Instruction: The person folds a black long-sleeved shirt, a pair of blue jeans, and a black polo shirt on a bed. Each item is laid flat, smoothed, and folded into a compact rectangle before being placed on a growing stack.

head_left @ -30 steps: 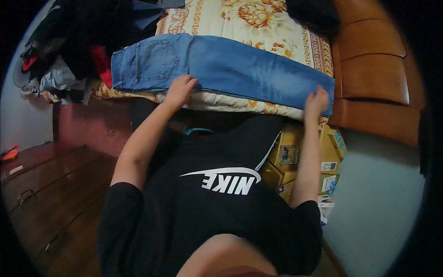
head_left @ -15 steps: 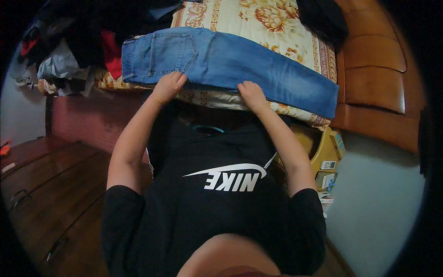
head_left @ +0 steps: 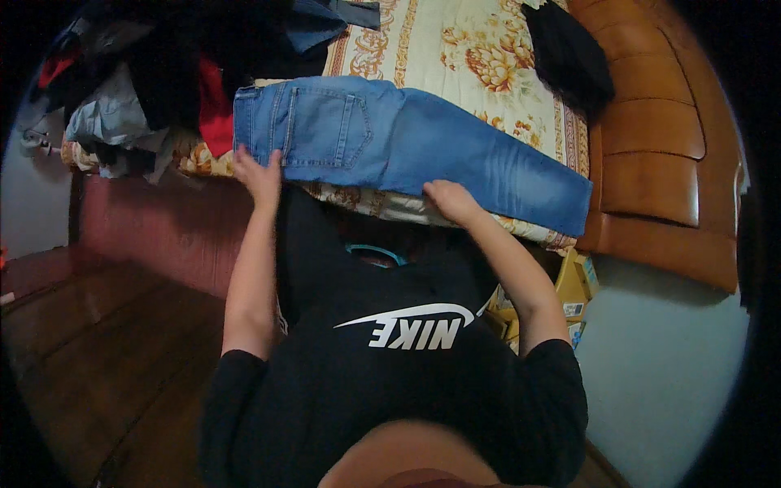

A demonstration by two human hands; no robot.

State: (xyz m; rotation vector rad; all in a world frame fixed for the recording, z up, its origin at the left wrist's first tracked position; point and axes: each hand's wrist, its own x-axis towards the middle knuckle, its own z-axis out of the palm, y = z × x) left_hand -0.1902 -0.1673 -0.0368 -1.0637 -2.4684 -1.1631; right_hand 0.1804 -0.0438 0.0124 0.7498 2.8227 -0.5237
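A pair of blue jeans [head_left: 415,138], folded lengthwise, lies across the near edge of a bed with a floral cover [head_left: 423,49]. Its waistband points left, a back pocket faces up, and the legs stretch to the right. At the waistband's near corner my left hand [head_left: 259,172] rests with thumb and fingers apart, touching the denim. My right hand [head_left: 449,200] is closed on the jeans' near edge, about halfway along, with its fingertips curled at the fabric.
Dark, grey and red clothes [head_left: 114,114] are heaped on the bed's left side. A black garment [head_left: 569,61] lies at the far right, against the brown padded headboard [head_left: 651,154]. Yellow boxes [head_left: 573,281] stand below the bed's right corner, beside a pale wall [head_left: 667,350].
My left hand has slid left from below the pocket to the waistband corner and its fingers have spread. My right hand keeps its place on the near edge. The view has shifted slightly.
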